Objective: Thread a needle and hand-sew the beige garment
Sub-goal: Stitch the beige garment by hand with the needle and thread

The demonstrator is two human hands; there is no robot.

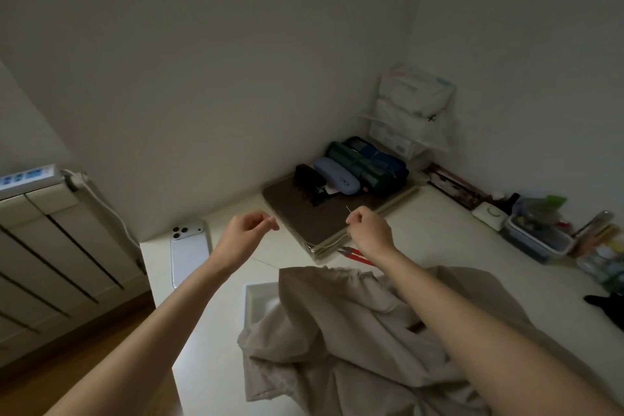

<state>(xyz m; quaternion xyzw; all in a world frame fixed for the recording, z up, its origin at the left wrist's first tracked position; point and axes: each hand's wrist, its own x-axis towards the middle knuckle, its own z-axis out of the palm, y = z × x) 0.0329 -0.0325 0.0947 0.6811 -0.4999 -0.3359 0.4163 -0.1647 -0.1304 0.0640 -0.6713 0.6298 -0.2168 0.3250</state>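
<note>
**A:** Where do we stand?

**B:** Our right hand (366, 228) pinches the needle (348, 208) between thumb and forefinger, and its tip pokes up just above those fingers. On our left hand (248, 230) the thumb and forefinger tips are pressed together and the other fingers are curled. We judge that they pinch the thread, though the strand is too fine for us to see.

**A:** And the beige garment (354, 331)?

**B:** It is heaped on the table (422, 230), below both sets of fingers and nearer to us. It lies under our forearms, and no finger touches it.

**A:** What can go wrong from here?

**B:** The light is dim, and our hands hang in the air, well apart, with nothing to steady them. A small tremble could send the thread end past the eye, or fray it. If our right pinch loosens, the needle would drop towards the folds below and be hard to find. If our left fingers pull too sharply, we could draw the thread straight back out.

**A:** Anything near our fingers to mind?

**B:** The red scissors (354, 253) lie just below our right wrist.
</note>
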